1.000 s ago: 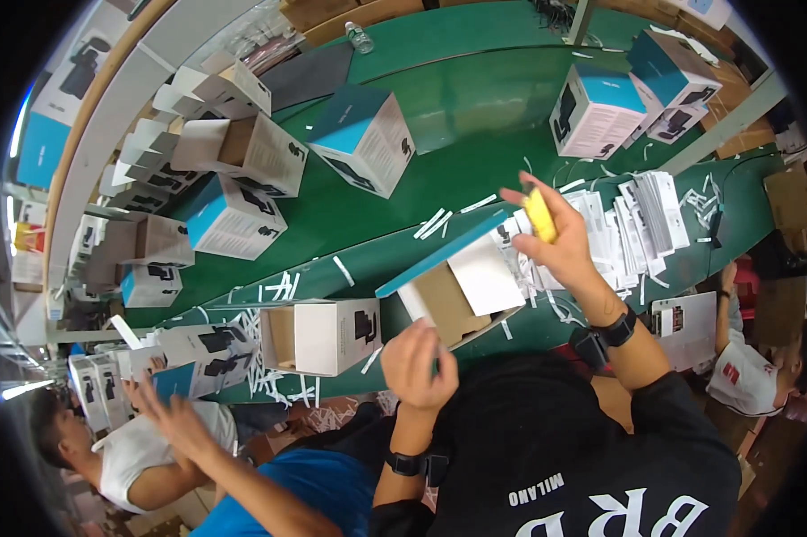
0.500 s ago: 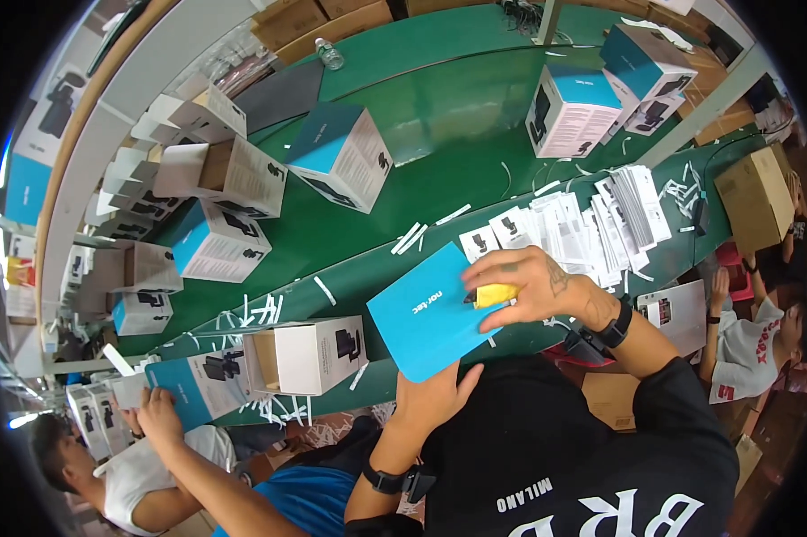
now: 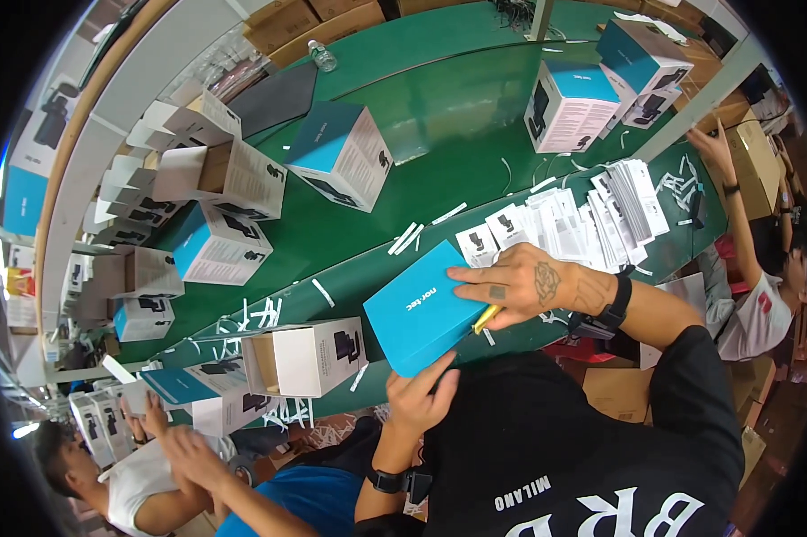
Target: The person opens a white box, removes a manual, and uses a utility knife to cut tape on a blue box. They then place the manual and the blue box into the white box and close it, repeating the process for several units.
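We've got a blue box [image 3: 424, 307] closed up at the near edge of the green surface [image 3: 439, 179], right in front of us. Our right hand [image 3: 533, 288] lies flat across the box's right end, fingers spread out over the blue lid, and there's a yellow thing [image 3: 486, 318] tucked under the palm. It looks like a marker or small tool, but we can't tell which. So that grip is wrapped on the yellow thing while the fingers press the lid. Our left hand [image 3: 421, 400] is down at the box's near corner, thumb and fingers pinching its lower edge, so that grip is grasping the box.

Just left of the box sits a white carton [image 3: 307, 356] lying on its side with the flap open. Behind our right hand there's a fanned-out row of leaflets [image 3: 582, 219] along the surface, and little white paper strips [image 3: 412, 235] are scattered all over the green. Further back there are more blue-topped cartons [image 3: 343, 154], some upright, some tipped, and two more [image 3: 572, 106] near the far right.

Another person's hands [image 3: 184, 438] are busy at the lower left with their own cartons, and a second person on the right has an arm [image 3: 734, 210] reaching up toward a brown cardboard box [image 3: 757, 166].
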{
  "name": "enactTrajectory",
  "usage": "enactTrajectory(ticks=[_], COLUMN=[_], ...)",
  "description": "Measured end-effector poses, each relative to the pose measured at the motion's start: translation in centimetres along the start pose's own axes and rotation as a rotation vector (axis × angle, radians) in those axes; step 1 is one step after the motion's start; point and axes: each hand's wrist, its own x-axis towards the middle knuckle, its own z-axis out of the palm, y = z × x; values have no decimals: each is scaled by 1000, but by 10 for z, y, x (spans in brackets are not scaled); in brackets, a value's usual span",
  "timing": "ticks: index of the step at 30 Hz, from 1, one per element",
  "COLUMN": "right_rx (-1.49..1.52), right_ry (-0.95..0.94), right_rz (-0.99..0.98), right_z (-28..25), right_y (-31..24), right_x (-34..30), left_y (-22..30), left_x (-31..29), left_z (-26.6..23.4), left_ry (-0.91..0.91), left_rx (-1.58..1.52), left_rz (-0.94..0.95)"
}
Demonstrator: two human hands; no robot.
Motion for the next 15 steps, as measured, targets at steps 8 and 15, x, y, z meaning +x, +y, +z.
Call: enactTrajectory(ticks=[8, 15], right_rx=[36, 92], right_ry=[134, 114], right_rz=[47, 137], right_z=[27, 34], right_y=[-9, -35], right_x=[-10, -16], left_y=[-2, -25], left_x=[10, -10], left_z=[-9, -19], left_ry=[440, 194], left_rx=[157, -74], left_rz=[-162, -268])
